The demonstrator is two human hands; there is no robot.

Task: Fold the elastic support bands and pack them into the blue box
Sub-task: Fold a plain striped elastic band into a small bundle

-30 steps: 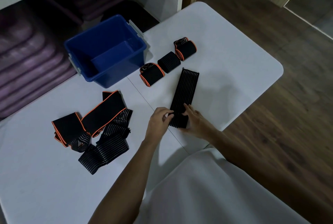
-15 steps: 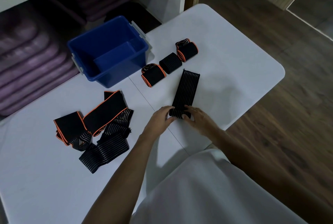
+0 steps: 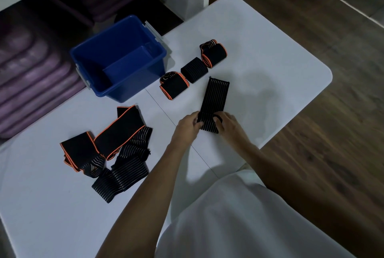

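Observation:
A black striped elastic band (image 3: 216, 97) lies stretched out on the white table (image 3: 270, 75), its near end rolled up. My left hand (image 3: 188, 128) and my right hand (image 3: 227, 122) both pinch that rolled end from either side. Three folded bands sit beyond it: an orange-edged one (image 3: 174, 85), a plain black one (image 3: 194, 69) and another orange-edged one (image 3: 214, 53). The empty blue box (image 3: 118, 58) stands at the back left. A loose heap of unfolded bands (image 3: 108, 147) lies to the left.
Purple stacked mats (image 3: 31, 75) fill a low shelf behind the table. The table's right edge drops to a wooden floor (image 3: 332, 133). My white shirt covers the near side.
Both hands have rolled the near end of the striped band further away from me, so the flat part is shorter. The camera view has shifted a little.

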